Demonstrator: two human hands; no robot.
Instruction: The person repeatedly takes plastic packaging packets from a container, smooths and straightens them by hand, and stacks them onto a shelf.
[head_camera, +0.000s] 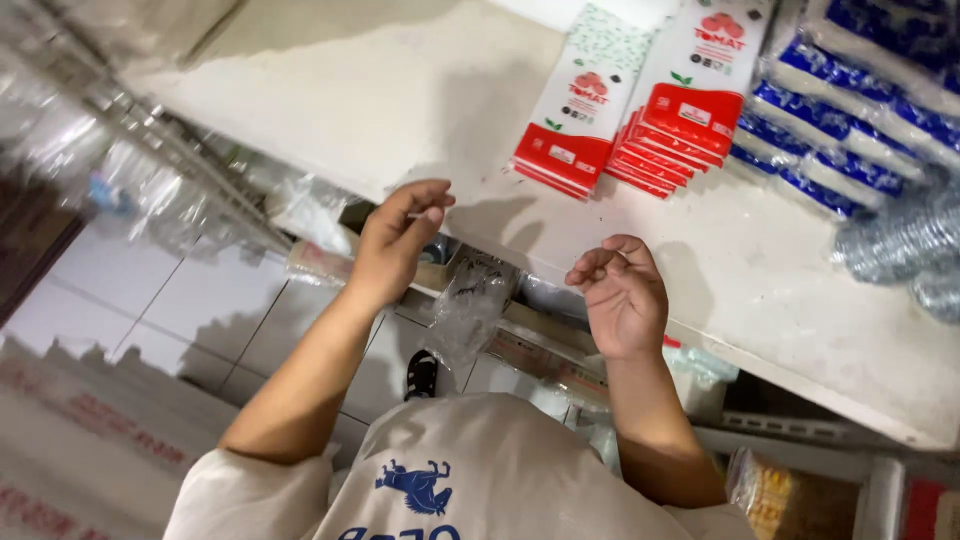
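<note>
Clear, crinkled plastic is what I see first in the head view: a small transparent bag (468, 305) hangs between my two hands, just below the edge of the white counter (400, 90). It looks thin and wrinkled, and something dark shows near its top; I cannot tell what is inside.

On the counter lie stacks of flat red-and-white packets (640, 110), and to the right of them packs with blue-and-white wrapping (840, 130). Below the counter, more plastic-wrapped goods (770, 490) sit on a lower shelf.

My left hand (398, 238) is raised, its fingers pinched together, maybe on a thin strip or thread, but I cannot tell for sure. My right hand (622, 295) is turned palm up, its fingers curled loosely, holding nothing that I can see.
</note>
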